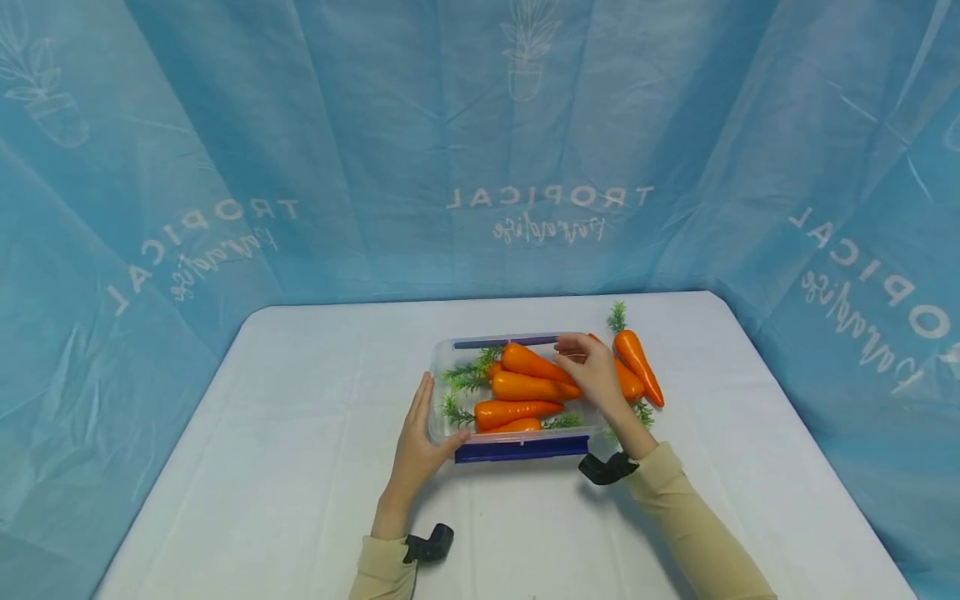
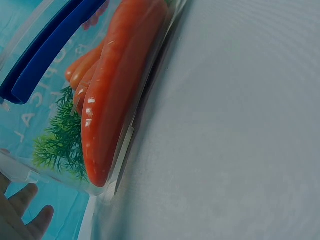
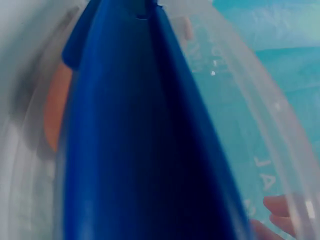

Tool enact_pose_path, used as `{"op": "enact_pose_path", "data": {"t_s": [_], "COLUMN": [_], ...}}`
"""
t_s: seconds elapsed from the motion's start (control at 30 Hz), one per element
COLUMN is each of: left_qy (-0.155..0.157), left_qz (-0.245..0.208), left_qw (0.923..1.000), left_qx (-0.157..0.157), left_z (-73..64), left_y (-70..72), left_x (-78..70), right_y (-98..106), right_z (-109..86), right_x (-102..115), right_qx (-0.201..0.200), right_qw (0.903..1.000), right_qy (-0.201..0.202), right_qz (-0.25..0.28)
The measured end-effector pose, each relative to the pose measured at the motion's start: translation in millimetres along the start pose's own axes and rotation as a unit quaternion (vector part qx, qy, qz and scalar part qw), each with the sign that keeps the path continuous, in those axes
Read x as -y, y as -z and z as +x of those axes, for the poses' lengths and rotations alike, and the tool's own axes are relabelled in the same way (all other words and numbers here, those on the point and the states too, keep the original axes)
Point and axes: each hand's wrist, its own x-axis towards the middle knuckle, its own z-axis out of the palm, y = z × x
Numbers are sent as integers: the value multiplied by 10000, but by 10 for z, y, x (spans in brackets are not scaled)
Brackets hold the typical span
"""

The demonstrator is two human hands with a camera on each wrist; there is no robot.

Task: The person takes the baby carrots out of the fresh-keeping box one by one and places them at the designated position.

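A clear plastic box (image 1: 442,425) with blue latches (image 1: 521,450) holds several orange carrots (image 1: 525,409) with green leafy tops (image 1: 468,375). My left hand (image 1: 420,446) is at the box's left side, fingers straight along the wall and thumb at the near rim. Some left fingers (image 2: 27,210) appear past the box corner in the left wrist view. Above the box's right part, my right hand (image 1: 592,371) has loosely bent fingers, with nothing visible between them and the thumb. It covers some carrot ends. A blue latch (image 3: 130,125) fills much of the right wrist view.
To the right of the box, a loose carrot (image 1: 637,367) lies on the white table (image 1: 315,433). Another carrot (image 1: 628,382) is partly hidden behind my right hand. A blue printed curtain (image 1: 375,167) encloses the back and sides.
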Motion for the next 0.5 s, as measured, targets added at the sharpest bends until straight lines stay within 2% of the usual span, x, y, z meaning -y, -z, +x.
{"op": "enact_pose_path", "data": {"t_s": [0.1,0.33,0.5], "left_qy": [-13,-12,42], "left_qz": [-21,-2,-43], "left_qw": [10000,10000,10000], "left_qx": [5,-3,17], "left_z": [-3,1,10], "left_y": [1,-11,-27], "left_x": [-7,13,18], "right_y": [-56,-132,-135], "right_z": [31,111,116], "right_x": [-28,-99,-141], "right_qx": [281,1097,1452], "right_qw": [9996,9934,9887], "right_qy": [53,-327,-369], "right_qz": [-1,80,81]}}
